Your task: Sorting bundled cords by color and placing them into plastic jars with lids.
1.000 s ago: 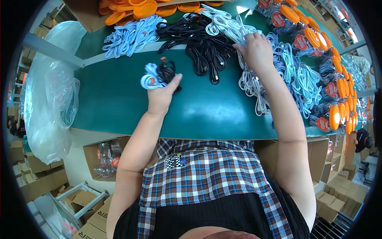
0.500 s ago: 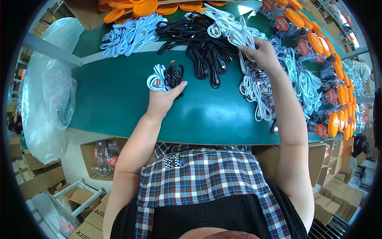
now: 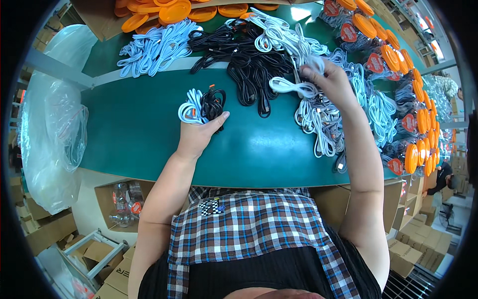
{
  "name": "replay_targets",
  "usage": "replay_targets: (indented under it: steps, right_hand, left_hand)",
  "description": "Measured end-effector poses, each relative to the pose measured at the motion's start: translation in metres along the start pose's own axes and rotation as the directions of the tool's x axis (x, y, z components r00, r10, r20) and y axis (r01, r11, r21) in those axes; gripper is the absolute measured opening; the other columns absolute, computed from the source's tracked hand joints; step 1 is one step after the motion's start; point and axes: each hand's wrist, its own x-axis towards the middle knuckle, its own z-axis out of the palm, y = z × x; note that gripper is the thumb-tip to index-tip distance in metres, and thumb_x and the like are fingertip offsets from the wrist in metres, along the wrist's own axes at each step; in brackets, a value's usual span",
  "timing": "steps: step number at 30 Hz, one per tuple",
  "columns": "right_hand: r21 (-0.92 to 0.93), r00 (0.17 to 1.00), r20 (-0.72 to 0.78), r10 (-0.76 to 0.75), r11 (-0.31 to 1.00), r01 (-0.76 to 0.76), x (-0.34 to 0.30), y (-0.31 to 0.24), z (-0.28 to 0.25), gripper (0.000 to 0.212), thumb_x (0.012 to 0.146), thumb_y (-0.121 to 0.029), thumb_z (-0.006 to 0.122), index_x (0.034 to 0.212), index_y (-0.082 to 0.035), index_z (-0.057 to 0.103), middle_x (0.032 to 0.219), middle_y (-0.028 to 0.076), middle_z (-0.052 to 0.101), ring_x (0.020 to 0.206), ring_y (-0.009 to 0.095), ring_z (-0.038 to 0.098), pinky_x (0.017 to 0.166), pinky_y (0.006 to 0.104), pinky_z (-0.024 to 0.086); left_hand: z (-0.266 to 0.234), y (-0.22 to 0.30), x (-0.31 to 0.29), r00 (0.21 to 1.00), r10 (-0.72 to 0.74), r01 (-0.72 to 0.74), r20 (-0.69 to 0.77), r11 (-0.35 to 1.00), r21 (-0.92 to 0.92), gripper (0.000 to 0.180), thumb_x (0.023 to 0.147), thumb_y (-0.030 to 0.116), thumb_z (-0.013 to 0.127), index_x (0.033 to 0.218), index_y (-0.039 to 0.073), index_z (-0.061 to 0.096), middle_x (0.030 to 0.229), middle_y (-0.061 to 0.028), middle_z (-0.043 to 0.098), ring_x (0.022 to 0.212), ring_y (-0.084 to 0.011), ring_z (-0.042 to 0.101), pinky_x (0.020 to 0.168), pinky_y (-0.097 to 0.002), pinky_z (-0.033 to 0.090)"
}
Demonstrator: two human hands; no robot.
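My left hand is closed around a light blue coiled cable and a black coiled cable, held side by side above the green table. Farther right, my right hand pinches a white coiled cable, partly blurred, whose loop sticks out to the left over the black cables. Just beyond it lies the white cable pile. A black cable pile spreads in the middle, with a light blue cable pile to its left. Grey-white cables lie below my right hand.
Clear jars with orange lids line the table's right side, beside pale blue-green cables. A carton of orange lids stands at the back. Plastic sheeting hangs at the left. Under the green table, a carton holds clear jars.
My right hand has drawn a white coiled cable off the white pile, moving slightly toward me. My left hand still grips its two cables. The whole view has shifted slightly.
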Motion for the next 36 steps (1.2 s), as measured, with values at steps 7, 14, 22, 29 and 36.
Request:
replay_targets:
  steps: [7,14,22,29,36]
  right_hand:
    - [-0.578,0.984,-0.075,0.159,0.798,-0.173,0.044,0.022,-0.005,0.025,0.088,-0.022,0.077,0.097,0.002,0.075,0.085,0.009,0.063,0.071,0.020,0.057,0.068,0.0332,0.049]
    - [-0.024,0.959,-0.086,0.270,0.962,-0.273,0.047,0.021,-0.015,0.030,0.086,-0.024,0.077,0.100,0.002,0.073,0.088,0.014,0.066,0.072,0.026,0.060,0.072,0.0370,0.051]
    - [-0.570,0.991,0.014,-0.132,0.814,0.117,0.083,0.005,0.030,0.023,0.090,-0.020,0.071,0.101,0.000,0.070,0.092,0.013,0.070,0.079,0.023,0.064,0.076,0.0368,0.052]
    - [-0.462,0.973,0.008,-0.231,0.862,0.208,0.059,-0.022,0.020,0.019,0.093,-0.017,0.062,0.098,-0.001,0.070,0.094,0.011,0.072,0.078,0.019,0.064,0.073,0.0353,0.054]
    - [0.339,0.825,0.543,0.156,0.858,-0.386,-0.006,-0.083,0.030,0.023,0.092,-0.016,0.053,0.102,0.000,0.065,0.087,0.010,0.072,0.068,0.016,0.065,0.057,0.0290,0.050]
  left_hand:
    - [0.003,0.001,0.001,1.000,-0.014,0.014,-0.004,1.000,0.004,0.045,0.082,-0.005,0.078,0.122,0.000,0.058,0.104,-0.0074,0.070,0.087,-0.0152,0.068,0.080,-0.0259,0.056]
    - [-0.003,-0.004,0.002,1.000,-0.028,0.028,0.003,1.000,0.012,0.043,0.082,-0.005,0.078,0.120,0.000,0.058,0.104,-0.0072,0.070,0.086,-0.0146,0.068,0.081,-0.0258,0.055]
    - [0.001,-0.003,0.005,1.000,0.027,-0.027,-0.005,0.999,-0.019,0.033,0.081,-0.001,0.079,0.109,0.000,0.063,0.094,-0.0052,0.071,0.078,-0.0123,0.065,0.074,-0.0255,0.053]
    - [-0.016,-0.013,0.000,0.982,0.137,-0.164,0.130,0.959,0.232,0.035,0.084,0.002,0.076,0.116,0.000,0.061,0.113,-0.0119,0.069,0.094,-0.0199,0.068,0.087,-0.0317,0.055]
    - [0.014,0.005,-0.005,0.583,0.649,-0.795,0.488,0.578,0.181,0.040,0.086,0.009,0.071,0.126,0.006,0.062,0.136,-0.0136,0.058,0.116,-0.0267,0.061,0.095,-0.0357,0.051]
